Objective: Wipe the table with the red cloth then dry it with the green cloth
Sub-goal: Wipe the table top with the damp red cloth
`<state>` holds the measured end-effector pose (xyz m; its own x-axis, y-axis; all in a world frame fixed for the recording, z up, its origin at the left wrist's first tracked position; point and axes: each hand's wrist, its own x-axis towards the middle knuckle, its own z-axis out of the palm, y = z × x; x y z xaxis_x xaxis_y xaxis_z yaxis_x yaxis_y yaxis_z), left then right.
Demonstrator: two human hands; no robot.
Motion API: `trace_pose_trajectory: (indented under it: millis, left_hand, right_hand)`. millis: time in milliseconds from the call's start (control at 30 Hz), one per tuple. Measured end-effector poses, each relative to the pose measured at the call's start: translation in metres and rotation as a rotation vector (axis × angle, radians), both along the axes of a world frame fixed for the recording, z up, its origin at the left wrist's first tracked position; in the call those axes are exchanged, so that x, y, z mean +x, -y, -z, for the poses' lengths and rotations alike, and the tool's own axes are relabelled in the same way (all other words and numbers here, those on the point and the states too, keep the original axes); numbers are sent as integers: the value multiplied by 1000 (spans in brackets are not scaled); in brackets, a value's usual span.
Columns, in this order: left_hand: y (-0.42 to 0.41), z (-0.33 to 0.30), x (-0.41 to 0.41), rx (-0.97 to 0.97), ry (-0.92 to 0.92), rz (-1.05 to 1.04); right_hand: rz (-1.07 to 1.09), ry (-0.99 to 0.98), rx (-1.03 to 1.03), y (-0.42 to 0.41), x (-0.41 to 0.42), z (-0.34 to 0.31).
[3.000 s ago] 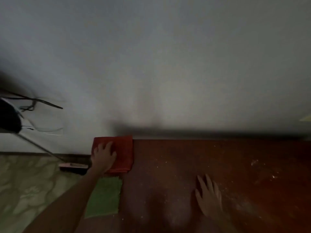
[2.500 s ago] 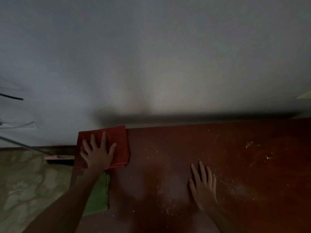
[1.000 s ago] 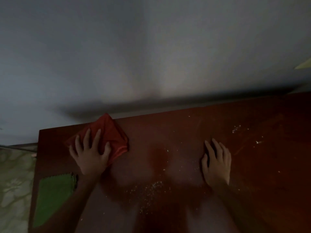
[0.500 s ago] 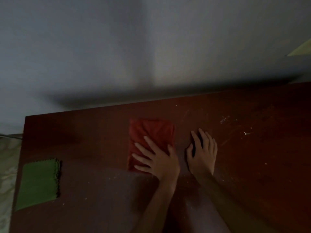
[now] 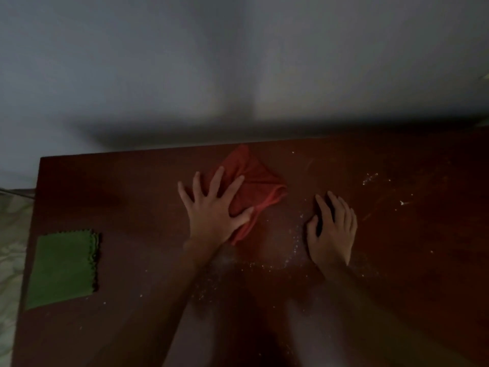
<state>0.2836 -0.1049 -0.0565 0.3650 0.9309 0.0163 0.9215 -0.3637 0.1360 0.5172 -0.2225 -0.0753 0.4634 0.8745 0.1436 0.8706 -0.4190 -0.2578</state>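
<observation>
Head view: left hand (image 5: 214, 210) spread flat, pressing rumpled red cloth (image 5: 254, 186) onto glossy crumb-speckled wooden table (image 5: 132, 186).

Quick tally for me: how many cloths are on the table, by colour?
Red cloth: 1, under the left hand
Green cloth: 1, untouched near the table left edge
Total: 2
</observation>
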Motion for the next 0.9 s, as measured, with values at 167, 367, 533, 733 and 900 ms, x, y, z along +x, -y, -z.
trace_pose_trajectory:
  millis: [167,367,533,733,900]
  left_hand:
    - [-45,3,-55,67,-18,-22]
    - [-86,-10,-89,-65,-73,-182]
    - [-124,-15,-94,-200,79,-33]
    - [-101,11,-48,57,21,-236]
    - [-85,6,26,-50,22,-442]
  right_hand:
    - [8,-17,13,1,0,0]
    - [13,-16,-2,1,1,1]
    - [8,3,-1,1,3,2]
    - [2,48,-32,0,3,3]
    - [-4,37,-105,-1,3,1]
